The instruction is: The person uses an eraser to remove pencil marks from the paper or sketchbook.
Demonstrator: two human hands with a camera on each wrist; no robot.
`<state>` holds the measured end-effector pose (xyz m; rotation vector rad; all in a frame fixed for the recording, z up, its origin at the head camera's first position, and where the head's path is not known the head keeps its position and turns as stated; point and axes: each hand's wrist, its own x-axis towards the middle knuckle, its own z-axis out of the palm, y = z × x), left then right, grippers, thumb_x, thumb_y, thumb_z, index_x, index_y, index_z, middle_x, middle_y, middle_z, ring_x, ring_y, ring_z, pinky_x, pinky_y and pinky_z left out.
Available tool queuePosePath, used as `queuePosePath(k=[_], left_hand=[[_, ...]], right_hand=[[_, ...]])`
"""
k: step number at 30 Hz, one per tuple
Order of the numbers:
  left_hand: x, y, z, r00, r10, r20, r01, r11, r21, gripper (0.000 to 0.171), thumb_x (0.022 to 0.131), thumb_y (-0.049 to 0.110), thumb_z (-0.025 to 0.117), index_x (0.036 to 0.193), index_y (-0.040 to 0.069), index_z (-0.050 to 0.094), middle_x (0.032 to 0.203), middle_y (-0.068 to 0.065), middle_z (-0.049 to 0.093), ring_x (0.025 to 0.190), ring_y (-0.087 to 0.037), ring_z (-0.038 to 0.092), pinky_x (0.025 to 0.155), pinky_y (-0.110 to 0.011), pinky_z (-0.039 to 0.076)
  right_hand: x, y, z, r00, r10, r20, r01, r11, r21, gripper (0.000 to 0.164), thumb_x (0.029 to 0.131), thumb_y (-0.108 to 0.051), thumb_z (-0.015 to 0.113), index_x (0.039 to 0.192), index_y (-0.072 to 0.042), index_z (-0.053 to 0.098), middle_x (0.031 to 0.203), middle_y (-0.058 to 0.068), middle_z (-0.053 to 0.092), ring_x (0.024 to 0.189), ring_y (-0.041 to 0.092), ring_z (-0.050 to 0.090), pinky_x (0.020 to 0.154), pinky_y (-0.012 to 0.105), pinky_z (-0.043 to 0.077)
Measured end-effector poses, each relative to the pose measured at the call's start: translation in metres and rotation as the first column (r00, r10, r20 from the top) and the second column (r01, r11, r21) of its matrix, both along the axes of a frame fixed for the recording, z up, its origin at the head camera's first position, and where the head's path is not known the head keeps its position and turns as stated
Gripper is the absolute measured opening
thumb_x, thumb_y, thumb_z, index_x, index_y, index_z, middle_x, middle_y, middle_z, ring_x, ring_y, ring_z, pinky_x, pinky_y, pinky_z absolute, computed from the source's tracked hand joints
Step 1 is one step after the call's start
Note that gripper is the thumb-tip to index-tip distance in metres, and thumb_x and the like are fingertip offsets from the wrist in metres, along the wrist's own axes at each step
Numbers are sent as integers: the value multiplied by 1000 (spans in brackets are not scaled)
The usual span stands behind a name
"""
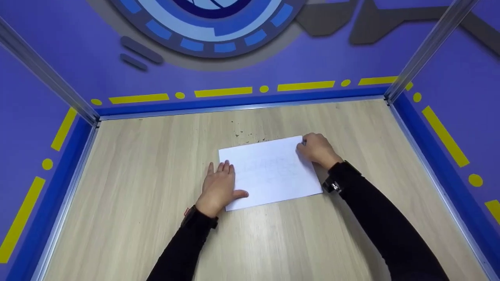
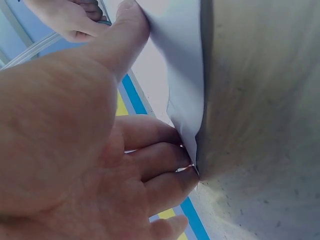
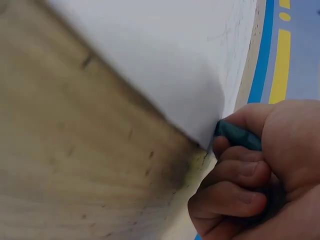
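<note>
A white sheet of paper (image 1: 273, 175) with faint grey marks lies on the wooden table. My left hand (image 1: 218, 187) rests at its left edge, fingers extended and thumb on the sheet. In the left wrist view, the fingertips (image 2: 182, 177) touch near the paper's edge (image 2: 187, 75), which lifts slightly. At the far right corner of the sheet is my right hand (image 1: 317, 149), its fingers curled. The right wrist view shows it gripping a small dark green object (image 3: 239, 135) against the paper corner (image 3: 200, 135); the fingers hide most of that object, so its kind is unclear.
Dark crumbs (image 1: 236, 135) are scattered on the table (image 1: 156, 187) just beyond the paper. Blue-purple panels (image 1: 218, 84) with yellow marks enclose the back and both sides, joined by metal posts (image 1: 425, 50).
</note>
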<state>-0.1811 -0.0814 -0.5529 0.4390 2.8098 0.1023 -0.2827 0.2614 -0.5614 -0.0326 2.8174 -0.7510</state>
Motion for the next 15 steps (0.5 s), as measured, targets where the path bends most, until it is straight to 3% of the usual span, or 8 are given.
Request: queuePosePath(k=[4, 10, 12, 15], left_hand=[[0, 1, -1, 1000, -6, -5, 6, 1000, -1, 115, 91, 74, 76, 165, -6, 44, 174, -28, 41, 165, -41, 40, 139, -65, 22], [3, 1, 1, 1000, -11, 5, 11, 1000, -10, 115, 91, 75, 75, 166, -6, 43, 175, -27, 40, 166, -41, 39, 139, -65, 22], [3, 1, 2, 1000, -9, 4, 9, 1000, -11, 115, 91, 75, 75, 166, -6, 42, 175, -27, 40, 166, -41, 39, 139, -65, 21], [1, 2, 2, 1000, -9, -8, 9, 1000, -7, 115, 91, 75, 76, 165, -6, 44, 174, -28, 41, 165, -42, 41, 139, -65, 22]], right_hand=[[6, -5, 1, 1000, -21, 4, 21, 999, 28, 30, 105, -28, 57, 86, -5, 60, 90, 15, 61, 86, 33, 58, 73, 39, 42], [15, -32, -1, 999, -11, 39, 12, 1000, -22, 42, 107, -33, 56, 120, 4, 73, 112, 21, 72, 99, 35, 66, 90, 49, 57], [15, -47, 0, 999, 9, 42, -7, 999, -34, 42, 107, -34, 57, 118, 3, 73, 115, 21, 72, 101, 33, 65, 95, 50, 58], [13, -73, 2, 999, 40, 28, -39, 998, -42, 35, 106, -33, 59, 101, 0, 71, 104, 18, 70, 95, 30, 63, 91, 49, 58]])
